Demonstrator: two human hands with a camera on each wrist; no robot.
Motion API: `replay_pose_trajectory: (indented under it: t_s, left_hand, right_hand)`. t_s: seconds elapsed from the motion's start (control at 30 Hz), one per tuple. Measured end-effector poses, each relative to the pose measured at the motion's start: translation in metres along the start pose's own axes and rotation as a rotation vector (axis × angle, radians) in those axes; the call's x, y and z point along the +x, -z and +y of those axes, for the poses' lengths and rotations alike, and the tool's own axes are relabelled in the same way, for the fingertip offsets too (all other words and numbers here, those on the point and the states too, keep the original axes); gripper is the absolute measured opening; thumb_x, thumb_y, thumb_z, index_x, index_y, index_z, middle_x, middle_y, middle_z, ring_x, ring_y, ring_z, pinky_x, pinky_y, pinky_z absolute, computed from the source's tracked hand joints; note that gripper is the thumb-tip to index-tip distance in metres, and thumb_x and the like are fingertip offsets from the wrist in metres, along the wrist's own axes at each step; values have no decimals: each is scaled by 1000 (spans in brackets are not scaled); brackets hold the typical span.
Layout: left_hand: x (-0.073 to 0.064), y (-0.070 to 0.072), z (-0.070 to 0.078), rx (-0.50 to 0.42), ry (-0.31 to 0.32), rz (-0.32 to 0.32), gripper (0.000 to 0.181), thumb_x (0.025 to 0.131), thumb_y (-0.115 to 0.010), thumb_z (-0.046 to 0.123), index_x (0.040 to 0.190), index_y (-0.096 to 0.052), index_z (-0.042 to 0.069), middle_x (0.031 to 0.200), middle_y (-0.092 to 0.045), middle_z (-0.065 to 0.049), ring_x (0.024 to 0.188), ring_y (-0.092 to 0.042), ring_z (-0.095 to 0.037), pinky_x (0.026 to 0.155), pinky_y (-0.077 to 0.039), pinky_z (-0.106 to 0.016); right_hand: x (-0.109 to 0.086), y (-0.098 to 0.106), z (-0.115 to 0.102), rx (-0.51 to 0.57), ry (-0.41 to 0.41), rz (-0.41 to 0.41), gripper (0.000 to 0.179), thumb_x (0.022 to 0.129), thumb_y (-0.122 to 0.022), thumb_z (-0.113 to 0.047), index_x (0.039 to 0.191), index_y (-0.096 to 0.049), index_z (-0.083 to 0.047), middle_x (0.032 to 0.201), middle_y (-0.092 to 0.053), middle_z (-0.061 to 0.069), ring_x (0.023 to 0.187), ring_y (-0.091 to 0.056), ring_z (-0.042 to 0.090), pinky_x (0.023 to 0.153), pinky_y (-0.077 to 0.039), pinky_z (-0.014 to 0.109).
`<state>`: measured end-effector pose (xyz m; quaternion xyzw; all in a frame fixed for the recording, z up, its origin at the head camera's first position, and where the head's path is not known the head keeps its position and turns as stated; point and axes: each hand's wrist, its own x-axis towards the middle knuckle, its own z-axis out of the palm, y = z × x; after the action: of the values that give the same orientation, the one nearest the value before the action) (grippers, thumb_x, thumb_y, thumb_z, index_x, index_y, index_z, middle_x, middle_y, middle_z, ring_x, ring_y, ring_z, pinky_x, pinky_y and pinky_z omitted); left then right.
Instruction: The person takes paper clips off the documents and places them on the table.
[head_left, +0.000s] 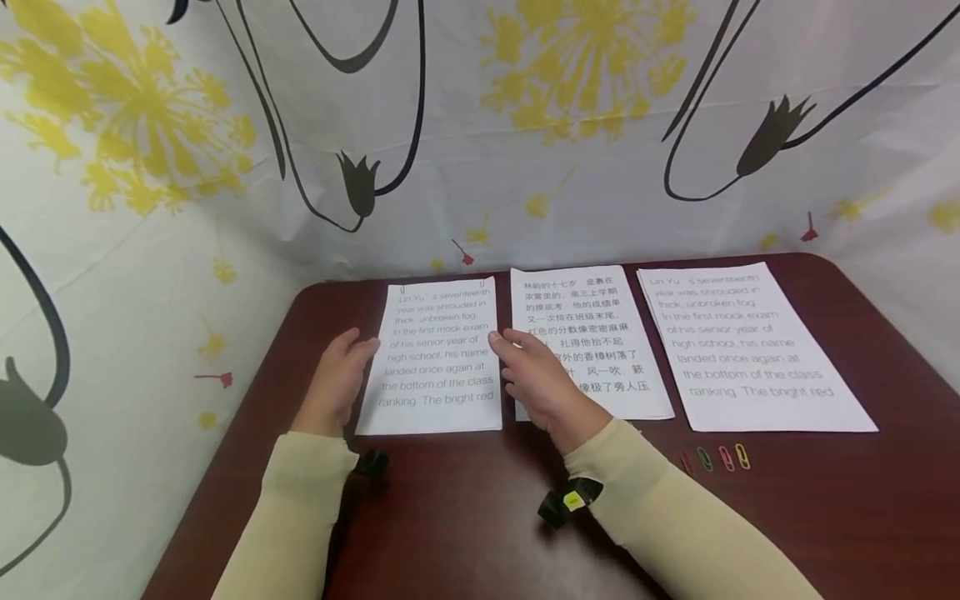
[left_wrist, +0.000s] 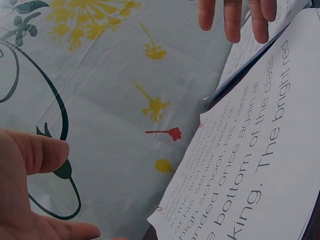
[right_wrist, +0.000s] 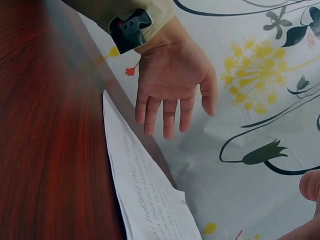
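Observation:
A stack of English-printed paper lies on the table, with small paper clips at its two upper corners. At its left edge is my left hand, fingers extended and thumb apart. My right hand hovers over the gap at the stack's right side, covering part of a stack of Chinese-printed paper. Neither hand grips anything. The right wrist view shows the left hand with straight fingers and bare palm. In the left wrist view, the right hand's fingers hang straight above the sheets.
Another English-printed stack lies at the right, its sheets slightly fanned at the left edge. Below it on the dark red table are several loose paper clips, among them a green clip and a yellow clip. A patterned cloth hangs behind.

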<state>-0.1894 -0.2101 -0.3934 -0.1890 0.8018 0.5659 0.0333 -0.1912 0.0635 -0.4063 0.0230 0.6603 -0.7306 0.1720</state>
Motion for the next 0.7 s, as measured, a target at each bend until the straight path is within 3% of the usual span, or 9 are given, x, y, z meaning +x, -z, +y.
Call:
replay_pose_trajectory:
  t_s: [0.17,0.4,0.7]
  left_hand:
    - [1,1,-2,34,28,-12,80,107,-52,42,171,-11,16,174,-23,-16,159,-28,-39,129,-21,-64]
    - [5,2,-4,83,67,-14,82,107,-51,45,172,-10,17,177,-14,-14,161,-19,-41,126,-18,-72]
    - [8,2,-8,69,87,-27,84,106,-52,49,172,-7,20,174,-23,-17,155,-34,-43,125,-25,-69]
  right_hand:
    - [0,-2,4,-15,-6,-9,76,108,-55,-44,166,-28,-4,168,-31,21,151,-38,48,125,-34,58]
    - [1,-4,6,-13,-4,-30,77,107,-56,-43,166,-26,-3,168,-32,21,152,-36,49,125,-34,59]
    - [3,-2,9,2,-27,-32,76,107,-56,-43,166,-26,-6,168,-32,21,152,-36,49,122,-35,65]
